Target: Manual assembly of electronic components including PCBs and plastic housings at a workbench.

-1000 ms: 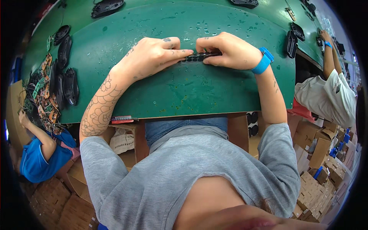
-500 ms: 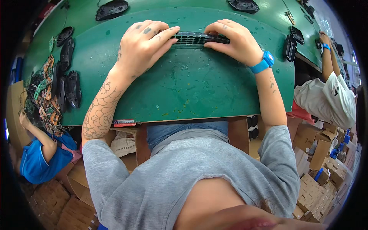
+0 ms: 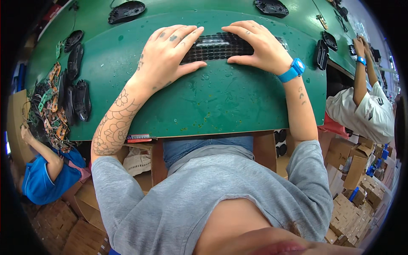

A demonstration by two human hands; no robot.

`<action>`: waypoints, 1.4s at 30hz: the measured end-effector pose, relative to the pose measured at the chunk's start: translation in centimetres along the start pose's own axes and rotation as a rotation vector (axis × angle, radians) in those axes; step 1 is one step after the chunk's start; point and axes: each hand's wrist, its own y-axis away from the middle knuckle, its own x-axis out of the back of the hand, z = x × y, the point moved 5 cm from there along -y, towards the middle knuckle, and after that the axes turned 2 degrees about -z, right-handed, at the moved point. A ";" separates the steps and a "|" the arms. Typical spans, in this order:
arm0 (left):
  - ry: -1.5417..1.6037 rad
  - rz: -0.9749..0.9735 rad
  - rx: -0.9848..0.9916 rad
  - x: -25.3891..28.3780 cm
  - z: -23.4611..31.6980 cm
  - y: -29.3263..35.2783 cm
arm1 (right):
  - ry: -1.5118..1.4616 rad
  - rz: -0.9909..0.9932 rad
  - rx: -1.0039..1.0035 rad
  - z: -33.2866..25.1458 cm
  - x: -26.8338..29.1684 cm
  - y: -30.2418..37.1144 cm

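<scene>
A glossy black sheet of small oval pads (image 3: pixel 217 52) in rows lies on the green tabletop in front of me. Over its left end rests my left hand (image 3: pixel 172 51), fingers stretched toward the far side and the thumb apart along the near edge. My right hand (image 3: pixel 257 46) covers the right end in the same spread way, with the sheet's tip showing past it. Both hands are open and seem to touch the sheet, but their palms hide the contact. A blue band with a square piece circles my right wrist.
Black plastic shells (image 3: pixel 81 100) and a heap of wired circuit boards (image 3: pixel 53 106) lie at the left. More shells (image 3: pixel 126 12) stand along the far side and right (image 3: pixel 321 54). Co-workers sit at both sides. Cardboard boxes (image 3: pixel 352 212) are stacked at the lower right.
The sheet was tilted up in a narrow strip, held between fingers and thumbs of both hands. Now it lies flatter and shows more rows, and both hands have opened over its ends.
</scene>
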 end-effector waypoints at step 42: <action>0.068 0.063 0.002 0.5 -0.2 -0.4 | -0.058 0.130 0.086 -2.0 0.8 -0.4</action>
